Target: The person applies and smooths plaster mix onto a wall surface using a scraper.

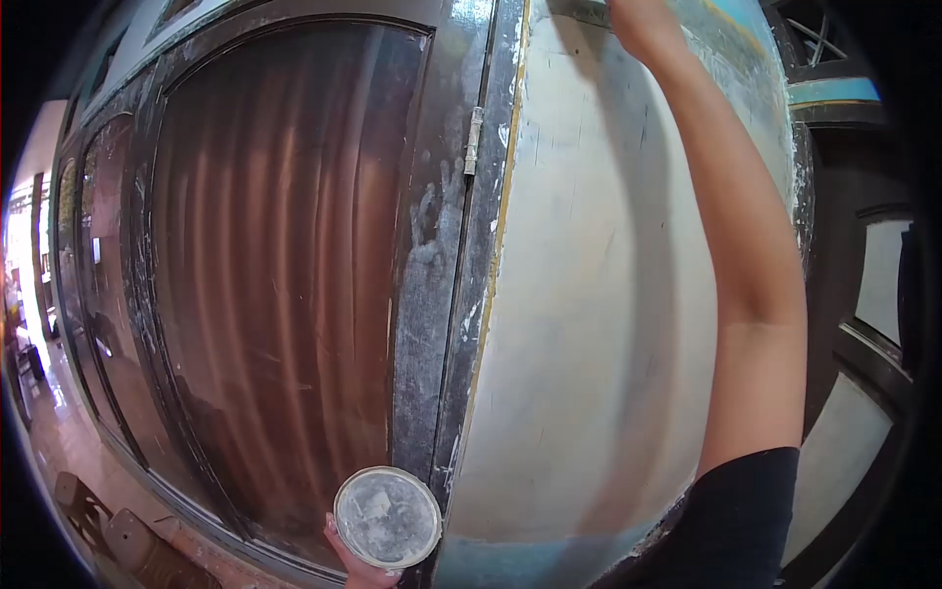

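At the bottom centre, my left hand (361,567) is closed around the edge of a round, pale-rimmed lid (388,517) smeared with grey-white stuff. Fingers show at its left side and beneath it. My right arm reaches up along the whitish wall panel (579,285), with my right hand (633,25) at the top edge of the view. The fingers there are cut off, so I cannot tell what they hold. Blue paint borders the panel at the top right and bottom, and the arm's shadow falls on it.
Left of the panel stands a dark door frame (427,304) with white smudges and a metal hinge (474,142). Its glass pane (275,285) has brown curtain folds behind it. Brown plastic stools (147,550) sit at the lower left; another dark door (854,265) is at the right.
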Demonstrator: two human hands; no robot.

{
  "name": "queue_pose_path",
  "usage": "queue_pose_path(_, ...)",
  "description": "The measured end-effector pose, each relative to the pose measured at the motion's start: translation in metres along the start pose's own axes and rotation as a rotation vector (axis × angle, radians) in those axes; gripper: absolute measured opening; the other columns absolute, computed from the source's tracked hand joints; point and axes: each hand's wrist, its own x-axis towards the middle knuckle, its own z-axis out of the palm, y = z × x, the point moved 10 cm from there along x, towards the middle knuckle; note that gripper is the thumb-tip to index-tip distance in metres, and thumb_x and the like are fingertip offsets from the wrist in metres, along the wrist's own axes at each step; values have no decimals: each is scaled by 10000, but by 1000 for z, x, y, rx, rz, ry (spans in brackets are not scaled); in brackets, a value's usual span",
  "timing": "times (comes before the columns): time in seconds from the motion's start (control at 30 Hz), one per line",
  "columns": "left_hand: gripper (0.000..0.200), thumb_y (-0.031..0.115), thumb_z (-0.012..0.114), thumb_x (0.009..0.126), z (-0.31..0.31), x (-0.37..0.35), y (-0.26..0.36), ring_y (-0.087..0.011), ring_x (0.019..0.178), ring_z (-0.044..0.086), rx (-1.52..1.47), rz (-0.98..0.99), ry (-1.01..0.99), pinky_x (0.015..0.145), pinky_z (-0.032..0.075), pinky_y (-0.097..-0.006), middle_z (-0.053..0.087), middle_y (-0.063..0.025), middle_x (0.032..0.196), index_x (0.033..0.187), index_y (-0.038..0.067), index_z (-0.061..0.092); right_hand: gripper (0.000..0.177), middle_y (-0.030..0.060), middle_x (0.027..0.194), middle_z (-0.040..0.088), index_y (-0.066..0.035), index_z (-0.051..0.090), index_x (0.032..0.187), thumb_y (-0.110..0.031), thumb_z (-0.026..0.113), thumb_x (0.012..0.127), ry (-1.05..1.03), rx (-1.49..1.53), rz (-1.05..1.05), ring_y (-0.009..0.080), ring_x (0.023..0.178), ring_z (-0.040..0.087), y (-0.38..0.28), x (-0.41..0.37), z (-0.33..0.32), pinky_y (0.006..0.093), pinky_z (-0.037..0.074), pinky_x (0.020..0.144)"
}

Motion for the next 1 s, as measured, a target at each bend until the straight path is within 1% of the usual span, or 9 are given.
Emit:
queue_pose_path(0.1, 743, 720, 367, 832, -3, -4, 1, -364, 1239, 461, 13, -28, 5, 1003, 396, -564, 467, -80, 1388, 1358, 206, 469, 210, 205, 950, 672, -66, 700, 925, -106, 538, 798, -84, 8, 105, 361, 915, 647, -16, -27, 18, 441, 504, 802)
queue_pose_path(0.17, 745, 723, 365, 830, -7, -3, 2, -363, 1239, 461, 13, -36, 0, 1003, 396, -564, 468, -77, 1388, 1359, 210, 468, 369, 59, 973, 637, -163, 618, 1161, -30, 506, 835, -172, -193, -28, 256, 904, 599, -43, -47, 25, 420, 481, 779)
queue_pose_path(0.37, 750, 733, 359, 823, -16, 1, 6, -361, 1238, 462, 17, -11, 0, 1001, 396, -565, 470, -69, 1386, 1361, 221, 465, 326, 152, 999, 654, -68, 579, 1172, -20, 472, 868, 21, -43, -53, 356, 892, 628, -31, -16, -15, 413, 517, 761)
queue_pose_path(0.43, 752, 737, 357, 821, -21, -1, 4, -361, 1238, 463, 29, -16, 9, 1000, 396, -565, 471, -66, 1385, 1361, 225, 464, 188, 201, 933, 676, -60, 701, 890, -122, 549, 797, -62, 13, 185, 358, 893, 653, -15, -9, -8, 437, 507, 801)
queue_pose_path(0.5, 748, 735, 355, 823, -24, -1, 5, -362, 1237, 464, 9, 2, 28, 999, 395, -568, 471, -66, 1385, 1360, 227, 464, 182, 192, 922, 678, -63, 691, 902, -115, 553, 796, -301, -112, 176, 347, 892, 654, -21, -30, 14, 434, 511, 791)
queue_pose_path(0.57, 743, 733, 354, 824, -28, -2, 7, -362, 1236, 465, -17, 17, 50, 998, 395, -571, 471, -66, 1386, 1360, 230, 465, 178, 187, 908, 673, -65, 677, 916, -92, 551, 793, -102, -59, -1, 341, 892, 649, -46, -39, 0, 432, 510, 787)
queue_pose_path(0.7, 740, 725, 359, 829, -16, -9, 12, -360, 1237, 465, 4, 26, 38, 995, 397, -572, 473, -68, 1384, 1359, 219, 467, 208, 194, 927, 666, -66, 669, 931, -38, 520, 790, -165, -34, -124, 351, 916, 639, -41, -24, -27, 433, 504, 808)
queue_pose_path(0.87, 748, 716, 355, 835, 5, -14, 3, -356, 1231, 471, 6, -30, -27, 995, 404, -558, 485, -83, 1370, 1356, 193, 470, 253, 193, 974, 667, -80, 677, 996, -64, 502, 814, -58, 97, 219, 344, 948, 637, 6, 2, 17, 437, 498, 831)
queue_pose_path(1.0, 744, 706, 356, 838, 18, -16, -7, -358, 1222, 479, 21, -31, -30, 993, 409, -550, 494, -99, 1360, 1349, 178, 478, 225, 152, 954, 666, -114, 683, 995, -144, 543, 822, 12, -27, 18, 313, 929, 635, -53, -25, 15, 425, 509, 813)
